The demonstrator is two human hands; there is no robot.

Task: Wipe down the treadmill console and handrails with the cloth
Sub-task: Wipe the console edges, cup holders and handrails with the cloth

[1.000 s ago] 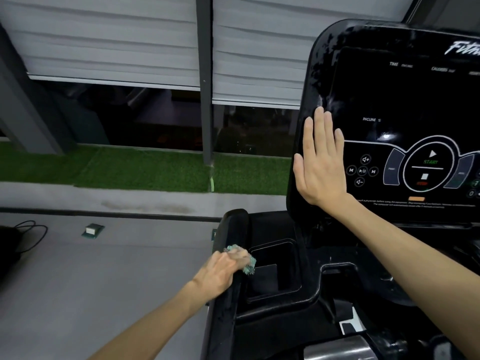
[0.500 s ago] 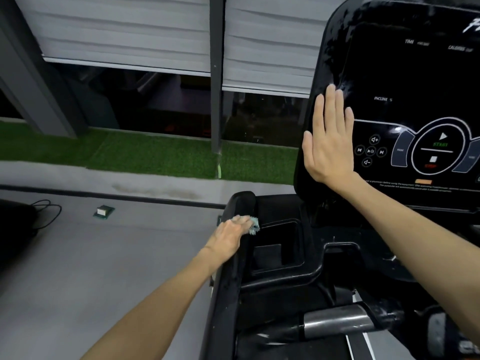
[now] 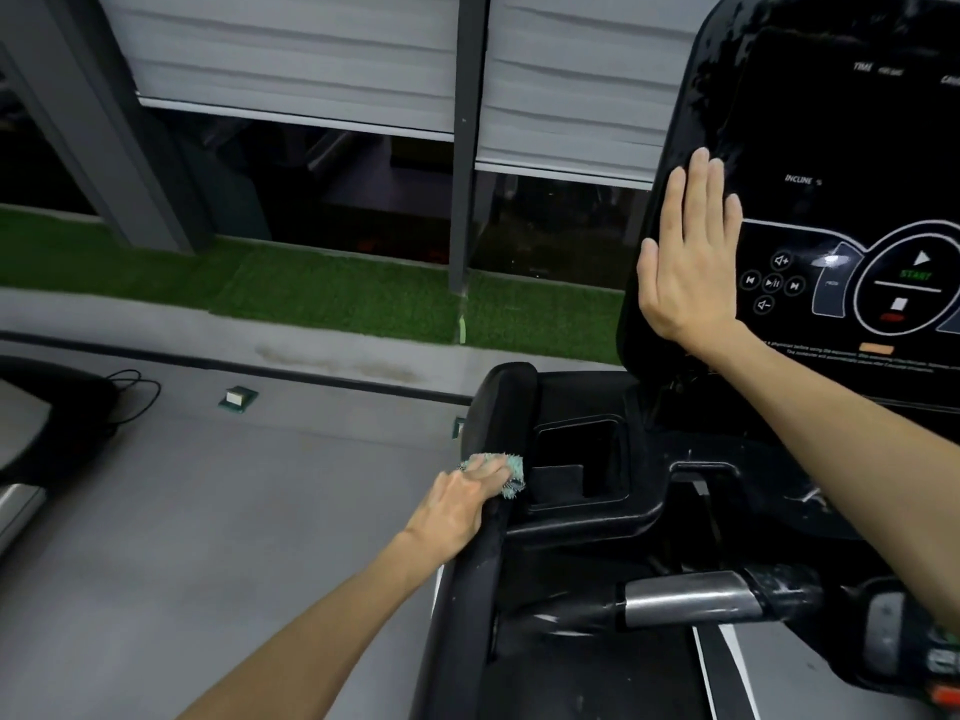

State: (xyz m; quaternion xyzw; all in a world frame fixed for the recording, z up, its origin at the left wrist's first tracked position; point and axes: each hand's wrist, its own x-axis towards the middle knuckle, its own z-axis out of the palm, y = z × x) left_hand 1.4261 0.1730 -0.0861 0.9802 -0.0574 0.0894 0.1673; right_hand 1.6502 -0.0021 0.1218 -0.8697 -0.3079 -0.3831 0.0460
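The black treadmill console fills the upper right, its panel showing START and media buttons. My right hand lies flat and open against the console's left edge, fingers together pointing up. The left handrail runs from the lower middle up to a rounded end beside a square cup holder. My left hand presses a small teal cloth onto the top of that handrail, next to the cup holder. Most of the cloth is hidden under my fingers.
A silver and black crossbar grip sticks out at the lower right. On the grey floor to the left lie a small green-edged floor box and a dark machine base with a cable. A strip of green turf runs under the window blinds.
My left hand has slid the cloth back and forth a little along the top of the left handrail. My right hand has stayed flat on the console; the view has shifted.
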